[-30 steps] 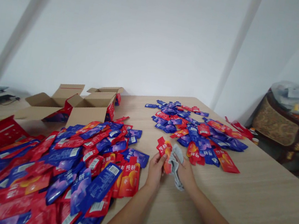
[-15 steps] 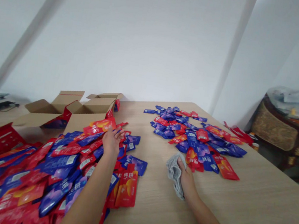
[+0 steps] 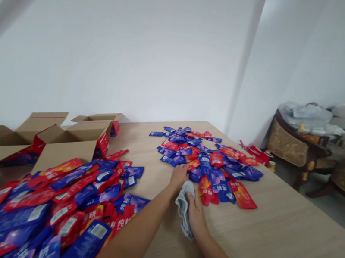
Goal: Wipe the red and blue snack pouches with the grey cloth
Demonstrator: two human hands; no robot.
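Left hand (image 3: 179,176) at the near edge of the small pile (image 3: 214,170) of red and blue packets, back of hand up, fingertips right by an orange packet (image 3: 193,164); probably touching it, but the view is too small and soft to be sure. Can't tell if its fingers are apart or together. Right hand (image 3: 195,213) just beside it, nearer the camera, fingers clamped on a grey cloth (image 3: 184,211), which is bunched and hangs down to the left of that hand. Small pile is spread flat on the wooden table (image 3: 274,232), beyond both hands and to their right. Big pile (image 3: 59,202) of the same packets, heaped, fills the near left; left forearm passes along its right side. Behind it, open boxes (image 3: 67,151), flaps up and out. White wall (image 3: 159,48) behind the table. Off the table's right edge, patterned chair (image 3: 294,144) with plastic bags (image 3: 308,115) on it.
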